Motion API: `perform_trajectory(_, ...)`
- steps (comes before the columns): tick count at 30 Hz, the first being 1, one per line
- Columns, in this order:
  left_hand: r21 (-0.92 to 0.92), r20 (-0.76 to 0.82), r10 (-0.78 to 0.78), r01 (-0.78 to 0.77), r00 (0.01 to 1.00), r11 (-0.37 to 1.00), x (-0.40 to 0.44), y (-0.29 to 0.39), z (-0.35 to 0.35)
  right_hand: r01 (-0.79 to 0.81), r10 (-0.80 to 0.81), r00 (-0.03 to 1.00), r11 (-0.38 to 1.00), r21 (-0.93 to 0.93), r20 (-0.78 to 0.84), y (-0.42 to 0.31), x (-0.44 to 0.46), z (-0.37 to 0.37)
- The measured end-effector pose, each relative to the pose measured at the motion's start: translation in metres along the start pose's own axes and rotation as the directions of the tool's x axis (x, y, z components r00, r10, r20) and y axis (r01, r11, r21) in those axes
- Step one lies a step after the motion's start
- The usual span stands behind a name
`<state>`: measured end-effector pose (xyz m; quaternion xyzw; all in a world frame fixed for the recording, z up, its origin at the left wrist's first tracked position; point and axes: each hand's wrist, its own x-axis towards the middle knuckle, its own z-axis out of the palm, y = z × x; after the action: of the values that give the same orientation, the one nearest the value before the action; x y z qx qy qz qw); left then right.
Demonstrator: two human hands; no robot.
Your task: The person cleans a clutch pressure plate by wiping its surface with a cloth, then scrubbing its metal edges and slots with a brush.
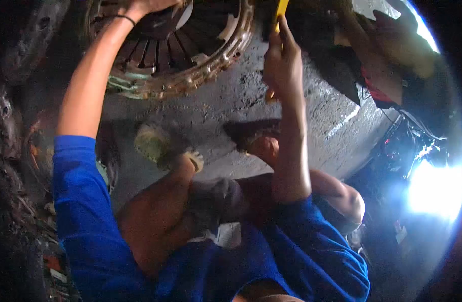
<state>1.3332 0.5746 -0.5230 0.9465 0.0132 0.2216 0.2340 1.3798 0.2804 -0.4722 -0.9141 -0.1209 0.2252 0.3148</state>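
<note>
A large round clutch pressure plate, with a toothed, rusty rim and dark radial spring fingers, lies at the top of the view. Over its centre reaches my left hand, a dark band at the wrist. The top edge of the picture cuts off most of its fingers, so their grip is unclear. To the right of the plate, my right hand is wrapped round the yellow handle of a tool. The handle's lower end shows below the fist. Its upper end runs out of view, hiding the tool's kind.
Grimy dark floor surrounds my sandalled feet. Dark metal parts line the left side. Another person's arm appears at upper right, near a red item. Cables and a bright light are at right.
</note>
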Motion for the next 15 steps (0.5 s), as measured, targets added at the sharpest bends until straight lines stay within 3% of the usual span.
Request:
perform_trajectory(2,-0.017,-0.021,0.027,-0.027,0.999,0.999,-0.002,0.001,0.003,0.253,-0.267,0.958,0.958,-0.137,-0.103,0.035,-0.047,0.04)
perform_trajectory(3,-0.011,-0.045,0.044,-0.045,0.998,0.999,0.002,-0.001,0.002,0.253,-0.265,0.961,0.958,-0.136,-0.077,0.039,-0.049,0.056)
perform_trajectory(4,-0.007,-0.017,-0.048,0.048,0.999,0.999,0.0,-0.001,0.003,0.254,-0.263,0.964,0.958,-0.135,-0.051,0.042,-0.05,0.071)
perform_trajectory(5,-0.015,-0.033,0.0,0.0,0.999,1.0,-0.001,-0.001,0.006,0.173,-0.175,0.984,0.984,-0.051,-0.041,0.044,-0.035,0.083)
perform_trajectory(6,-0.019,-0.051,0.046,-0.047,0.998,0.999,-0.002,-0.003,0.008,0.12,-0.124,0.991,0.991,-0.067,-0.055,0.039,-0.012,0.08)
perform_trajectory(7,-0.013,-0.076,0.092,-0.093,0.993,0.996,0.0,-0.008,0.008,0.153,-0.151,0.988,0.987,0.053,-0.036,0.037,0.008,0.066)
perform_trajectory(8,-0.056,-0.026,-0.003,0.001,1.0,0.998,-0.001,-0.01,0.009,0.126,-0.126,0.992,0.991,0.052,0.007,0.039,0.029,0.049)
perform_trajectory(10,-0.008,-0.022,0.05,-0.051,0.998,0.999,-0.009,-0.006,0.013,-0.01,0.01,0.999,1.0,-0.003,0.048,0.017,0.017,0.019)
perform_trajectory(12,0.038,-0.108,0.075,-0.071,0.991,0.997,-0.001,-0.005,0.004,0.015,-0.015,1.0,1.0,0.012,-0.027,0.013,-0.021,0.02)
perform_trajectory(13,0.023,-0.074,0.031,-0.03,0.997,0.999,-0.005,-0.003,0.004,-0.009,0.01,0.999,1.0,0.013,-0.046,0.023,-0.048,0.028)
perform_trajectory(15,-0.003,0.0,-0.026,0.026,1.0,1.0,-0.003,-0.002,0.002,0.238,-0.238,0.971,0.971,-0.024,-0.014,0.045,-0.086,0.064)
